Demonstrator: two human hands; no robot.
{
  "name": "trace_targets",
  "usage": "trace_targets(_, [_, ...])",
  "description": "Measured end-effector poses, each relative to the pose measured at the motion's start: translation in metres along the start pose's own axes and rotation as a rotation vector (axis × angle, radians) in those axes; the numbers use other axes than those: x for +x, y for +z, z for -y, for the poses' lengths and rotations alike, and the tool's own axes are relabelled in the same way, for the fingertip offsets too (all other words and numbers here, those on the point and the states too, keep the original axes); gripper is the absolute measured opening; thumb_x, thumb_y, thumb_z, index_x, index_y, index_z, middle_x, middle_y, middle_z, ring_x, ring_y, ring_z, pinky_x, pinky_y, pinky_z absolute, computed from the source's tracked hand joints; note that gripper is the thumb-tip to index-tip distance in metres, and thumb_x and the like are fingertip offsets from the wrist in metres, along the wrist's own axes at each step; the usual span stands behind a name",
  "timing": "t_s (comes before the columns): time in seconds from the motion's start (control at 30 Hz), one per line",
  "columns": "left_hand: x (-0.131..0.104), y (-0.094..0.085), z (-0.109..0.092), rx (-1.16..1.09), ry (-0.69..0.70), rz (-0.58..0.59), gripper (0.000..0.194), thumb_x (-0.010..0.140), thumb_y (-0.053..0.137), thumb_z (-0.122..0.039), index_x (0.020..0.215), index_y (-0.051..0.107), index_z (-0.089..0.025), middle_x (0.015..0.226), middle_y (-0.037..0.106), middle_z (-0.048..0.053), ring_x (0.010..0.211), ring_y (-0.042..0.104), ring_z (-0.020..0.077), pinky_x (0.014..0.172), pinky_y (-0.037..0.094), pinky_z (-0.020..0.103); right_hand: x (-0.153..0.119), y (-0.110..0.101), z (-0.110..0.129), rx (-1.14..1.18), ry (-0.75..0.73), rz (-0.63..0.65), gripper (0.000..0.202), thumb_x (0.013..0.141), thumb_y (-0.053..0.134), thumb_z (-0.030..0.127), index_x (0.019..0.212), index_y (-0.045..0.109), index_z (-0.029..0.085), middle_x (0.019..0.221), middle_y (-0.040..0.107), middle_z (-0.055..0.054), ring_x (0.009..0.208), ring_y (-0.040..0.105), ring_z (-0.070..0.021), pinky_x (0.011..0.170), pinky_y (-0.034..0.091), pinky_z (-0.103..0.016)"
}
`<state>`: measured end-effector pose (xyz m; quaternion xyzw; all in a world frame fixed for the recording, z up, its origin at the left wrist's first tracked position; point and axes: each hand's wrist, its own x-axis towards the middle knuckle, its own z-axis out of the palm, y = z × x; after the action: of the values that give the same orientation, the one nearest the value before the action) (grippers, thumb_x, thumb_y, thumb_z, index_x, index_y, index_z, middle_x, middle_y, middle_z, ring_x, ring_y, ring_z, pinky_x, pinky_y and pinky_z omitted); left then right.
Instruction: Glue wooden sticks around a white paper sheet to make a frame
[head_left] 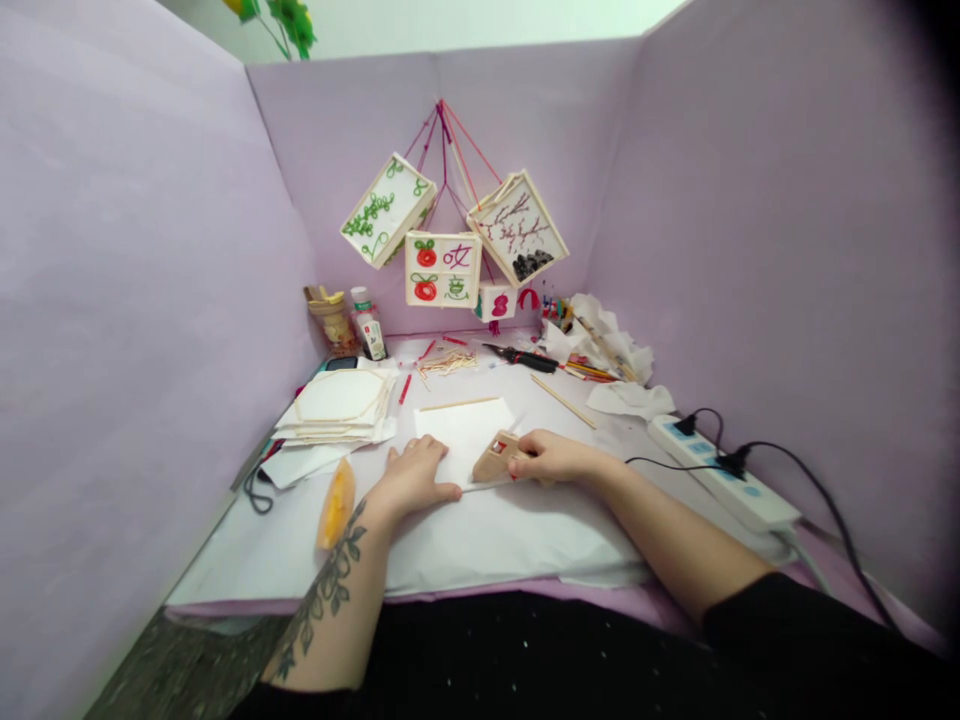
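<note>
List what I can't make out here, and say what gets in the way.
All in the head view:
Underside of the brown handheld block: turned away, facing the white sheet.
Sheet beneath the left hand: covered by it.
Right hand, palm: hidden by its back.
Green leaves: cut off by top edge.
Bottle label: print too small.

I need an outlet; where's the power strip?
In the head view, the power strip lies on the right, between the right forearm and the lilac wall.

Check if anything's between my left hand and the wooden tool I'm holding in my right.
Nothing visible stands between your left hand and the wooden tool in your right hand; only flat white paper shows there. The orange piece lies beyond your left hand, out of that gap.
</note>
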<state>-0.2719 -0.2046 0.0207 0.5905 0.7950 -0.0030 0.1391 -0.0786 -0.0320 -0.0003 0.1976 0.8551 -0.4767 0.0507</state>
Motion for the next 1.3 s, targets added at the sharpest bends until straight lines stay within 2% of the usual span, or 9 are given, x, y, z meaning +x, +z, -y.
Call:
trace_targets(0.4, [-0.001, 0.000, 0.000, -0.023, 0.014, -0.022, 0.063, 0.071, 0.058, -0.055, 0.123, 0.048, -0.020, 0.130, 0.048, 0.012, 0.122, 0.042, 0.0310, 0.098, 0.034, 0.051, -0.012, -0.013, -0.003, 0.033, -0.020, 0.056, 0.054, 0.073, 0.058, 0.064, 0.085, 0.066, 0.011, 0.059, 0.051, 0.001, 0.048, 0.043, -0.0086, 0.043, 0.032, -0.020])
trace_targets(0.67, [-0.001, 0.000, -0.001, -0.003, 0.013, -0.021, 0.063, 0.073, 0.057, -0.056, 0.124, 0.048, -0.020, 0.129, 0.049, 0.012, 0.120, 0.043, 0.0308, 0.097, 0.035, 0.050, -0.003, -0.006, 0.000, -0.004, -0.005, 0.035, 0.050, 0.072, 0.061, 0.061, 0.080, 0.064, 0.011, 0.061, 0.053, 0.000, 0.051, 0.043, -0.0084, 0.044, 0.031, -0.019])
trace_targets(0.97, [-0.002, -0.003, -0.002, -0.030, 0.013, -0.017, 0.064, 0.072, 0.058, -0.054, 0.124, 0.049, -0.018, 0.129, 0.049, 0.012, 0.121, 0.042, 0.0319, 0.098, 0.034, 0.052, -0.005, -0.013, -0.003, 0.006, 0.030, 0.077, 0.051, 0.069, 0.062, 0.062, 0.078, 0.065, 0.012, 0.061, 0.054, 0.000, 0.051, 0.044, -0.0086, 0.045, 0.032, -0.020])
trace_targets(1.13, [-0.003, -0.003, -0.003, -0.033, 0.010, -0.021, 0.063, 0.072, 0.059, -0.053, 0.124, 0.049, -0.018, 0.129, 0.049, 0.012, 0.121, 0.042, 0.0317, 0.099, 0.033, 0.052, -0.003, -0.012, -0.002, -0.002, 0.011, 0.083, 0.051, 0.071, 0.061, 0.062, 0.079, 0.064, 0.012, 0.062, 0.053, 0.000, 0.052, 0.043, -0.0084, 0.045, 0.032, -0.020])
trace_targets(1.3, [-0.003, -0.004, -0.004, -0.029, 0.014, -0.022, 0.063, 0.072, 0.058, -0.052, 0.124, 0.049, -0.017, 0.128, 0.049, 0.012, 0.120, 0.042, 0.0314, 0.099, 0.033, 0.053, -0.007, -0.020, -0.005, -0.004, 0.000, 0.121, 0.053, 0.071, 0.061, 0.062, 0.082, 0.067, 0.011, 0.065, 0.056, -0.001, 0.054, 0.045, -0.0093, 0.048, 0.034, -0.021])
